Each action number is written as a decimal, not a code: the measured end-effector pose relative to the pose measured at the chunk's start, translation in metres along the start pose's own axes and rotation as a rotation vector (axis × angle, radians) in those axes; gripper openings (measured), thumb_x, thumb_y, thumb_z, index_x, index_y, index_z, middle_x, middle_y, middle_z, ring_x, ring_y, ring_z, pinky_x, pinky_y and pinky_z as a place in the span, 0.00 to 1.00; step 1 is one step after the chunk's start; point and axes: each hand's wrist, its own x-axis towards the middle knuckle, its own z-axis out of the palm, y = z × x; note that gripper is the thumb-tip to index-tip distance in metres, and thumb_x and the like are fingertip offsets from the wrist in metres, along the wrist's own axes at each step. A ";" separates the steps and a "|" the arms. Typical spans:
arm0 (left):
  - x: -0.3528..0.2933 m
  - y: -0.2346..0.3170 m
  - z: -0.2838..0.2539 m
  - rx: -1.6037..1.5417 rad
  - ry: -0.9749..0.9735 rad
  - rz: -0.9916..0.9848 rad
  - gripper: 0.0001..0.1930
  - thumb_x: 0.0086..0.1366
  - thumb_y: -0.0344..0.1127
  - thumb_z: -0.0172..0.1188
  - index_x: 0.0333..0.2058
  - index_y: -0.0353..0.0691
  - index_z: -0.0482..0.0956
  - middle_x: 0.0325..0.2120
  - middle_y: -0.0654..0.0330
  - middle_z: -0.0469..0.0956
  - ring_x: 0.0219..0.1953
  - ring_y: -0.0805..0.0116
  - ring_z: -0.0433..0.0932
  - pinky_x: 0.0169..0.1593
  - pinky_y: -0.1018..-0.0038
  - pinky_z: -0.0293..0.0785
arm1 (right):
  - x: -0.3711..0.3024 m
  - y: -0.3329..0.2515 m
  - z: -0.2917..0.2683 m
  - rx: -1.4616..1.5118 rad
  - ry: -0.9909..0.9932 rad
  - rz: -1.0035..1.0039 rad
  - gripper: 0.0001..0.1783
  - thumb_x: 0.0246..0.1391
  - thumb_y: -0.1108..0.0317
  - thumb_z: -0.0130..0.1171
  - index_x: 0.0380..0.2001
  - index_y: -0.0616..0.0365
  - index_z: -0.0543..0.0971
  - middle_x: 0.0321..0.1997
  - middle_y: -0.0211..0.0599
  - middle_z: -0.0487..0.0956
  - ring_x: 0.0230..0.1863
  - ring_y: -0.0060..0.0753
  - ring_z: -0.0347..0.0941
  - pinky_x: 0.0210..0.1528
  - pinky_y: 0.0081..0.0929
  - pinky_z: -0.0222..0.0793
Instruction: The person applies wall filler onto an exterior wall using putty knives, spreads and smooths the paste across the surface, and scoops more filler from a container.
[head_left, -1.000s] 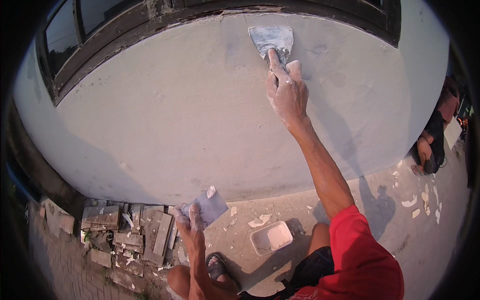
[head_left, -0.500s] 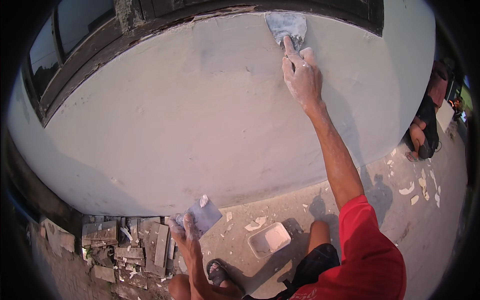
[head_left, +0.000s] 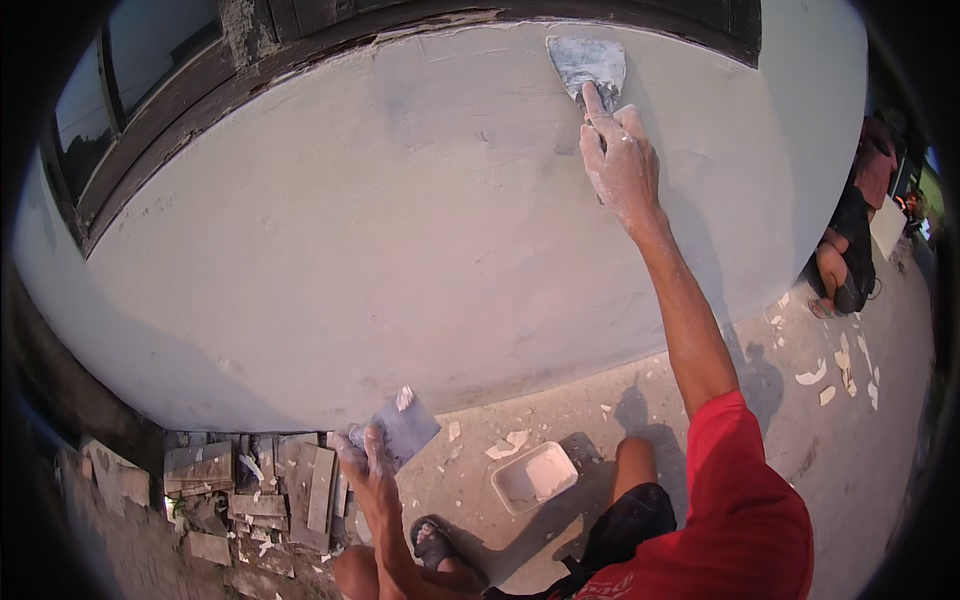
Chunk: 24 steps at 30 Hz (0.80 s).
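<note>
Head view: I note my right hand [head_left: 622, 160] clamped on the scraper [head_left: 588, 62], now slightly lower beneath the window frame [head_left: 330, 30]; left hand [head_left: 370, 465], far below it, still grips the flat plate [head_left: 408, 432].

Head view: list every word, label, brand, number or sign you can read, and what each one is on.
No text reads clearly.
Red shirt: pale lettering at the picture's lower edge, too small and blurred to read with confidence.
Scraper in the right hand, flat plate in the left hand, tub, wall: no lettering I can make out.
</note>
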 end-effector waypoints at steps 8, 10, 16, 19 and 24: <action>-0.004 0.010 -0.001 -0.002 0.030 0.003 0.12 0.70 0.38 0.55 0.41 0.34 0.66 0.31 0.64 0.70 0.32 0.77 0.67 0.36 0.79 0.68 | 0.002 -0.050 -0.045 -0.154 -0.130 -0.474 0.28 0.52 0.76 0.58 0.56 0.38 0.77 0.32 0.32 0.67 0.31 0.29 0.70 0.33 0.33 0.68; -0.005 0.013 -0.003 -0.003 0.009 -0.027 0.14 0.70 0.39 0.54 0.42 0.33 0.66 0.33 0.62 0.70 0.34 0.75 0.68 0.38 0.78 0.69 | 0.026 -0.079 -0.022 -0.252 -0.083 -0.600 0.28 0.52 0.75 0.58 0.54 0.34 0.78 0.35 0.31 0.71 0.36 0.28 0.71 0.37 0.35 0.67; -0.006 0.015 -0.002 0.043 -0.018 -0.064 0.13 0.69 0.39 0.55 0.41 0.34 0.67 0.32 0.64 0.69 0.33 0.77 0.67 0.35 0.79 0.67 | 0.062 -0.107 0.005 -0.338 -0.011 -0.742 0.30 0.52 0.77 0.58 0.55 0.31 0.78 0.40 0.31 0.72 0.40 0.29 0.71 0.35 0.32 0.61; -0.003 0.005 -0.007 0.025 0.046 0.017 0.13 0.69 0.39 0.55 0.41 0.34 0.67 0.31 0.64 0.69 0.33 0.77 0.66 0.35 0.80 0.67 | 0.060 -0.099 -0.004 -0.374 -0.101 -0.681 0.26 0.54 0.75 0.56 0.54 0.32 0.78 0.41 0.32 0.74 0.44 0.29 0.73 0.43 0.41 0.67; -0.003 0.005 -0.004 -0.006 0.051 -0.019 0.14 0.70 0.38 0.56 0.45 0.33 0.67 0.35 0.62 0.72 0.37 0.76 0.70 0.42 0.77 0.70 | 0.063 -0.065 -0.019 -0.495 -0.080 -0.653 0.31 0.53 0.78 0.55 0.56 0.30 0.77 0.44 0.31 0.74 0.44 0.28 0.72 0.40 0.37 0.64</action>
